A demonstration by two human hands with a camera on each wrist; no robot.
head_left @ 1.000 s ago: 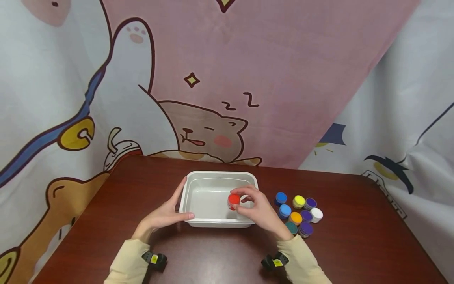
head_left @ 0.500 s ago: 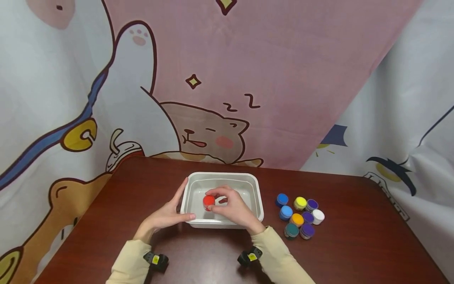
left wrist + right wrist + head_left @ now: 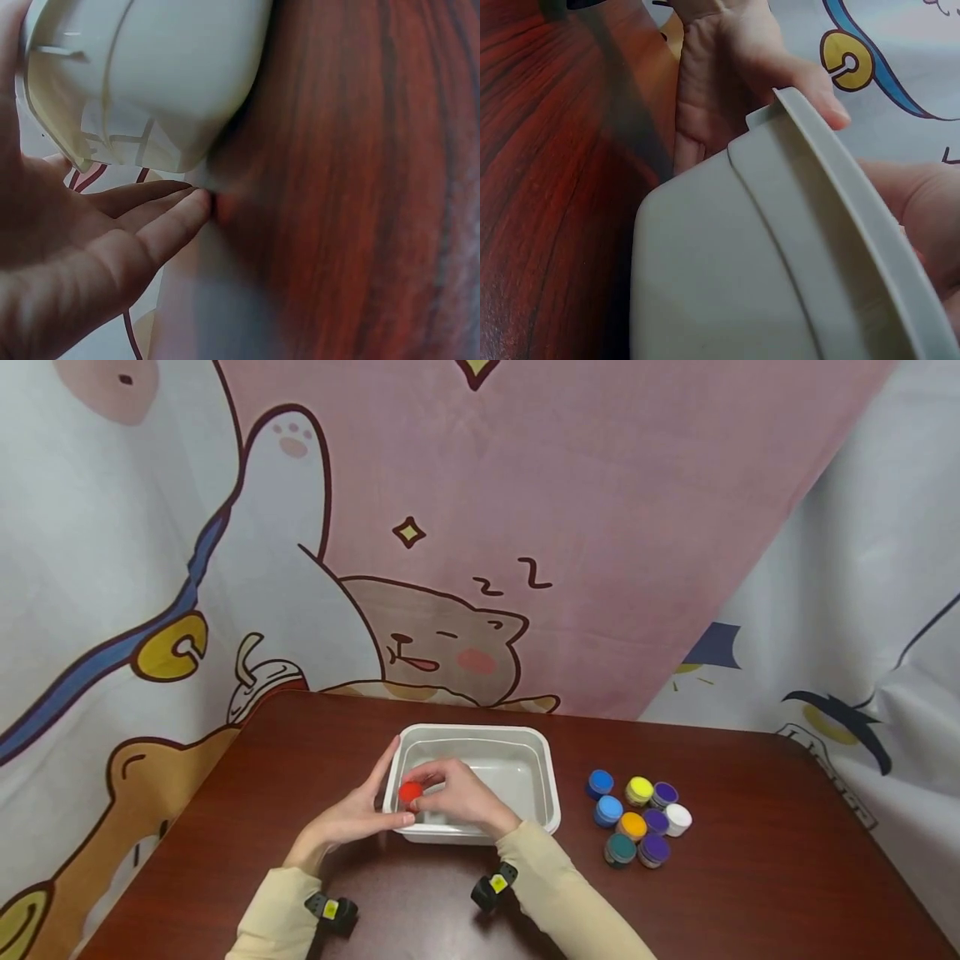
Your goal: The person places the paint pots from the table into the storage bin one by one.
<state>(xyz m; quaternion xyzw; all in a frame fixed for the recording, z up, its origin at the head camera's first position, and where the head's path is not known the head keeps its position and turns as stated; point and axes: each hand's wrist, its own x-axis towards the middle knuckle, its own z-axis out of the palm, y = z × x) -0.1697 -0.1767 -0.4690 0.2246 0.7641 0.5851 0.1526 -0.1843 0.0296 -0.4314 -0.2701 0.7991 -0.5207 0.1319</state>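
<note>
A small red-lidded jar point(image 3: 410, 793) is pinched between the thumb and fingers of my right hand point(image 3: 457, 797), low inside the left part of a white rectangular plastic tub point(image 3: 551, 777). The right fingers cover part of the jar. My left hand point(image 3: 348, 814) rests against the tub's left side, its thumb on the front rim near the corner. In the left wrist view, the left hand's fingers point(image 3: 176, 225) lie extended beside the tub wall point(image 3: 187, 67). The right wrist view shows mainly the tub's outside point(image 3: 705, 262), which hides most of the right hand.
To the tub's right stands a loose cluster of small jars, among them a yellow-lidded jar point(image 3: 639, 790), a white-lidded jar point(image 3: 678, 819) and a dark green-lidded jar point(image 3: 620, 849). A printed cloth point(image 3: 600, 527) hangs behind the brown table point(image 3: 750, 860).
My right hand has carried the red-lidded jar leftward across the tub, from its right part to near the left wall. The left hand has stayed at the tub's left side.
</note>
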